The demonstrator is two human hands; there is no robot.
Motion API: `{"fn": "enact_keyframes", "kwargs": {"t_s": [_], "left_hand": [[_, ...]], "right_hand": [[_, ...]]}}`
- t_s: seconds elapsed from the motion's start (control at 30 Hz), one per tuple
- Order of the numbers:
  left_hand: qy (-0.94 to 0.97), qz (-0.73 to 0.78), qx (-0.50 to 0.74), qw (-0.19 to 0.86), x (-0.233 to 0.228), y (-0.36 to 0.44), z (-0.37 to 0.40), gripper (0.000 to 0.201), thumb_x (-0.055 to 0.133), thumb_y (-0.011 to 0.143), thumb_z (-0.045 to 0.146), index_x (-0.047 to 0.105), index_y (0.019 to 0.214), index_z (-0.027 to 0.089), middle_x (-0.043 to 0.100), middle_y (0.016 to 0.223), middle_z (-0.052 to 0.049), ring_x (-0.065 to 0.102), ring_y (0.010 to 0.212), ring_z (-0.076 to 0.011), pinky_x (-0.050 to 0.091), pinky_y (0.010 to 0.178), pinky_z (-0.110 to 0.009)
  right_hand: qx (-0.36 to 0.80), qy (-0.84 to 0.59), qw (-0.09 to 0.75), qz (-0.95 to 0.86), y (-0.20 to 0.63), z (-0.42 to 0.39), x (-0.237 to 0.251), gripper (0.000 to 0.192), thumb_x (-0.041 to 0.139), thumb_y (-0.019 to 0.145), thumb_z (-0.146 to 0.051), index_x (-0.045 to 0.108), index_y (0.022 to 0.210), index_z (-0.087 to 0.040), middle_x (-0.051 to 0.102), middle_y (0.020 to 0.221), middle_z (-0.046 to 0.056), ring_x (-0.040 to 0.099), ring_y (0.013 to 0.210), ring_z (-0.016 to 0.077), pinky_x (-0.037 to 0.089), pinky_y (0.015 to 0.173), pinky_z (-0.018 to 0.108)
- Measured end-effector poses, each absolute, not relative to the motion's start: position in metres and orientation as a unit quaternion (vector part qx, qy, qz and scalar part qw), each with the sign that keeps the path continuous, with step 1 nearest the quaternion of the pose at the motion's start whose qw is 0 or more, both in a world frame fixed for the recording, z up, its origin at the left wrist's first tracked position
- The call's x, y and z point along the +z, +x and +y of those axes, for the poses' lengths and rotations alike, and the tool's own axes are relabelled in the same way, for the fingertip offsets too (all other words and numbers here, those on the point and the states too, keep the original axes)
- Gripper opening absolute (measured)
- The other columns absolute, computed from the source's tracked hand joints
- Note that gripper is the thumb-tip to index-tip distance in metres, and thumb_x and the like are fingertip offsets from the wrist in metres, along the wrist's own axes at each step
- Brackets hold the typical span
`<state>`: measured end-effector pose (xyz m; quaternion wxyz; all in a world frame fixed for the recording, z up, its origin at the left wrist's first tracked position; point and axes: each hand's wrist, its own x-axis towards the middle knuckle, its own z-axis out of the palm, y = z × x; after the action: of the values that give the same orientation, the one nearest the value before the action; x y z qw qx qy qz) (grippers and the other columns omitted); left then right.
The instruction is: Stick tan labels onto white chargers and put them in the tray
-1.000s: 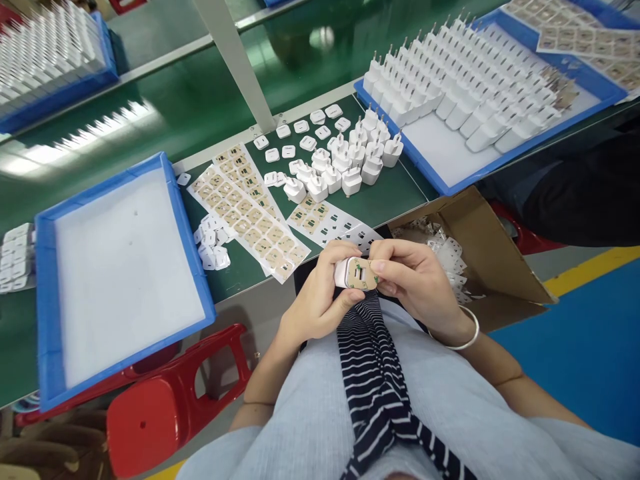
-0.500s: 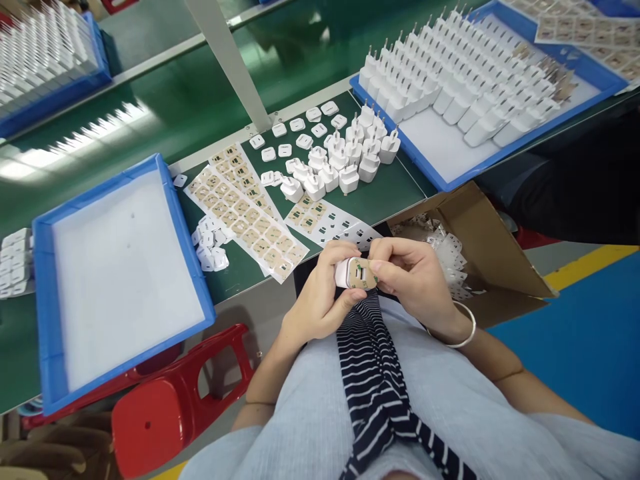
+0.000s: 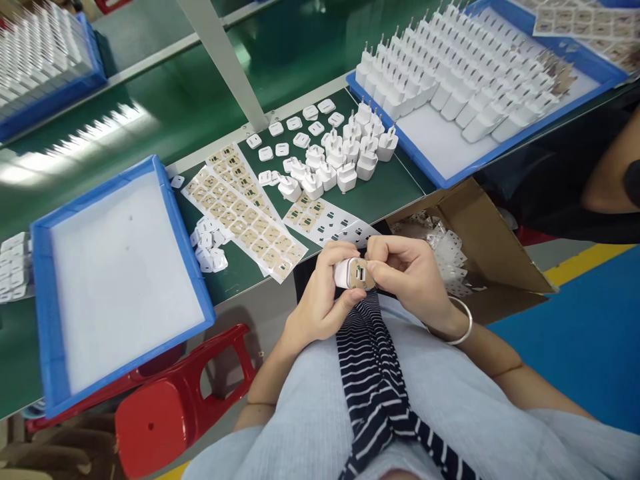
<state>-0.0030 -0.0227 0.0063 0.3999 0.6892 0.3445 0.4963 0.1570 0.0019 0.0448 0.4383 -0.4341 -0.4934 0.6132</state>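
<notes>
My left hand (image 3: 320, 303) is closed round the sides of a white charger (image 3: 341, 274), held in front of my body with its USB port end facing up. A tan adhesive sticker (image 3: 355, 283) covers that end, with the port showing through its cutout. At the sticker's right edge, my right hand (image 3: 415, 283) pinches with thumb and forefinger. Just beyond my hands, a partly used sticker sheet (image 3: 323, 227) lies at the table edge. Several white chargers (image 3: 346, 177) stand behind it, pins up, beside small white cover pieces (image 3: 301, 140).
On the left lies a blue-rimmed tray (image 3: 125, 280); another blue tray (image 3: 450, 160), right, holds rows of chargers. Fuller sticker sheets (image 3: 250, 227) lie near a pile of white pieces (image 3: 210, 247). A cardboard box (image 3: 500, 240) with scraps and a red stool (image 3: 155, 420) stand below. A person's arm (image 3: 613, 167) shows far right.
My hands keep nearly the same hold; the right fingers have shifted slightly left at the sticker's edge. Another person's arm has come into view at the right.
</notes>
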Motion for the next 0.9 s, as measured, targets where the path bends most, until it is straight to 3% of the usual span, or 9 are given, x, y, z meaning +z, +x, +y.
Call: {"fn": "enact_keyframes", "kwargs": {"t_s": [0.23,0.47,0.57,0.7,0.8,0.9], "left_hand": [[0.665,0.330,0.519,0.424,0.000,-0.001,-0.023,0.036,0.054,0.098,0.046,0.048,0.127,0.025,0.054,0.113,-0.008,0.053,0.107,-0.0220,0.046,0.095,-0.040],[0.511,0.353,0.590,0.516,-0.017,0.005,-0.024,0.024,0.061,0.092,0.044,0.051,0.102,0.024,0.055,0.095,-0.003,0.053,0.087,-0.0174,0.046,0.077,-0.032],[0.448,0.382,0.575,0.568,-0.026,0.006,-0.022,0.024,0.063,0.090,0.041,0.048,0.096,0.023,0.054,0.092,-0.001,0.053,0.081,-0.0149,0.045,0.074,-0.030],[0.391,0.401,0.574,0.598,-0.033,0.004,-0.015,0.034,0.069,0.085,0.047,0.046,0.092,0.023,0.054,0.085,0.002,0.052,0.073,-0.0126,0.044,0.069,-0.027],[0.375,0.425,0.559,0.605,-0.038,0.004,-0.010,0.040,0.074,0.081,0.048,0.044,0.090,0.022,0.055,0.084,0.002,0.053,0.070,-0.0114,0.045,0.069,-0.026],[0.363,0.455,0.546,0.602,-0.041,0.008,-0.007,0.043,0.076,0.081,0.045,0.040,0.091,0.023,0.054,0.084,0.004,0.055,0.073,-0.0111,0.047,0.072,-0.026]], "right_hand": [[0.627,-0.425,0.413,-0.506,0.162,0.004,0.046,0.034,0.066,0.078,-0.018,0.041,0.055,-0.020,0.037,0.057,-0.005,0.032,0.055,0.0088,0.023,0.051,0.027],[0.718,-0.373,0.352,-0.470,0.155,0.013,0.018,0.057,0.085,0.074,-0.041,0.037,0.052,-0.019,0.033,0.053,-0.008,0.027,0.052,0.0059,0.019,0.051,0.024],[0.764,-0.340,0.348,-0.424,0.150,0.015,-0.002,0.049,0.078,0.081,-0.049,0.049,0.057,-0.017,0.042,0.054,-0.006,0.034,0.049,0.0061,0.023,0.048,0.023],[0.805,-0.312,0.333,-0.378,0.151,0.016,-0.017,0.051,0.058,0.092,-0.062,0.057,0.069,-0.016,0.046,0.061,-0.004,0.042,0.051,0.0081,0.029,0.047,0.022],[0.729,-0.343,0.367,-0.466,0.153,0.013,-0.021,0.037,0.074,0.084,-0.051,0.057,0.087,-0.019,0.051,0.074,-0.003,0.046,0.060,0.0098,0.039,0.054,0.022],[0.550,-0.406,0.390,-0.617,0.153,0.008,-0.028,0.050,0.086,0.072,-0.032,0.059,0.113,-0.024,0.056,0.098,0.002,0.055,0.086,0.0171,0.051,0.076,0.032]]}}
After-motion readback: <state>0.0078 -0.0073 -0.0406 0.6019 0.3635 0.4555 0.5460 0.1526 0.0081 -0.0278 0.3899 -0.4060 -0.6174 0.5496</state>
